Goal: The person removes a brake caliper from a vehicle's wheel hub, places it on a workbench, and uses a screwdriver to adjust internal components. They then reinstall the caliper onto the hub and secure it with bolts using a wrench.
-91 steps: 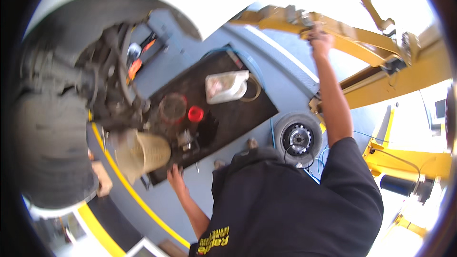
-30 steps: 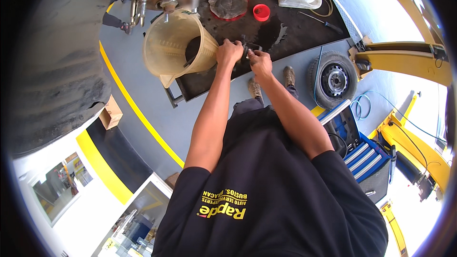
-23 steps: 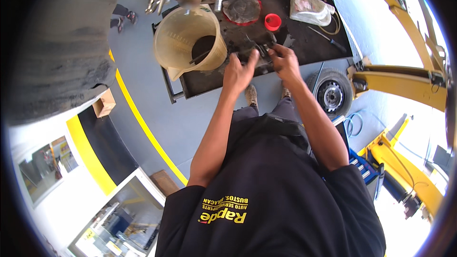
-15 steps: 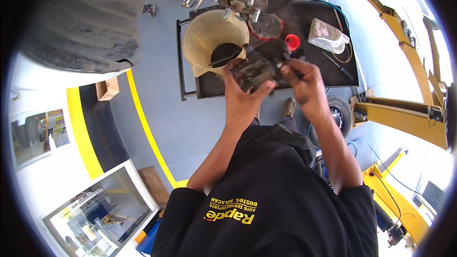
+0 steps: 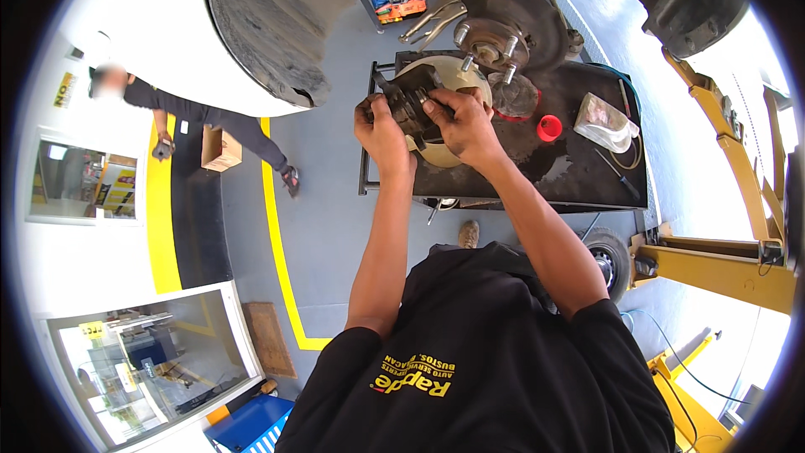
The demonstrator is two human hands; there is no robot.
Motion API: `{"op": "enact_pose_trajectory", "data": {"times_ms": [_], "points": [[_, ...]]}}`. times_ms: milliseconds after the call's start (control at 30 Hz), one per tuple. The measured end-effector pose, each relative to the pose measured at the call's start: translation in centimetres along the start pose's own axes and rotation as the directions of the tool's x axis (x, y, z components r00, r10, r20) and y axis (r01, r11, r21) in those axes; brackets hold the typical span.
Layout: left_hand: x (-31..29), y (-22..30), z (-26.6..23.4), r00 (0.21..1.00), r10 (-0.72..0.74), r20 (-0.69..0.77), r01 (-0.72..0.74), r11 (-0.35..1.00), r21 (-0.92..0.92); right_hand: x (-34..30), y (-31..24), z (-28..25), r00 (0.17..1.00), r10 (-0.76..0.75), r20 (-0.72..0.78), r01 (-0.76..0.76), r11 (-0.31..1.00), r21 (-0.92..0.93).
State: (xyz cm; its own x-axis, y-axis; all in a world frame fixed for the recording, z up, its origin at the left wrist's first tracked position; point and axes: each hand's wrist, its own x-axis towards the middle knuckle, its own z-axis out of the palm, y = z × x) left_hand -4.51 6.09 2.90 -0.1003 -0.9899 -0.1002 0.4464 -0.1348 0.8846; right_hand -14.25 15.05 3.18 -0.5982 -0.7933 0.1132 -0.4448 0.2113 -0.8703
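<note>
I hold the dark brake caliper (image 5: 408, 105) in both hands, lifted up just below the wheel hub (image 5: 501, 29) with its studs; my left hand (image 5: 381, 130) closes on its left end, and the fingers of my right hand (image 5: 463, 124) wrap over its right side, so both hands are full. The caliper is off the car and not yet mounted; the hub is bare, without wheel, and I judge that the fitting is what remains. Behind my hands stands the beige funnel-shaped drain pan (image 5: 449, 130) on the black work cart (image 5: 587, 176), with a red cap (image 5: 549, 127) and a clear plastic bag (image 5: 605, 122) to the right. Half a second ago I held the caliper lower, over the pan; now it is nearer to the hub, and the hub fills more of the far view.
</note>
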Motion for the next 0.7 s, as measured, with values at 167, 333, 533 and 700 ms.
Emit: {"op": "enact_pose_trajectory", "data": {"times_ms": [167, 333, 533, 700], "points": [[1.0, -0.1, 0.4, 0.999, 0.032, 0.027, -0.032, 0.999, 0.022, 0.7, 1.7, 1.4, 0.982, -0.129, -0.138, 0.146, 0.981, 0.125], [1.2, -0.8, 1.2, 0.998, 0.058, -0.031, -0.057, 0.997, 0.054, 1.9, 2.9, 3.5, 0.975, -0.059, -0.212, 0.120, 0.950, 0.289], [1.8, -1.6, 1.1, 0.996, 0.056, -0.076, -0.050, 0.996, 0.070, 2.1, 2.6, 5.3, 0.884, -0.096, -0.457, 0.197, 0.964, 0.179], [4.4, -0.2, 0.4, 1.000, -0.008, 0.005, 0.008, 0.999, -0.042, 2.0, 0.3, 1.6, 0.970, 0.063, -0.233, 0.051, 0.889, 0.454]]}}
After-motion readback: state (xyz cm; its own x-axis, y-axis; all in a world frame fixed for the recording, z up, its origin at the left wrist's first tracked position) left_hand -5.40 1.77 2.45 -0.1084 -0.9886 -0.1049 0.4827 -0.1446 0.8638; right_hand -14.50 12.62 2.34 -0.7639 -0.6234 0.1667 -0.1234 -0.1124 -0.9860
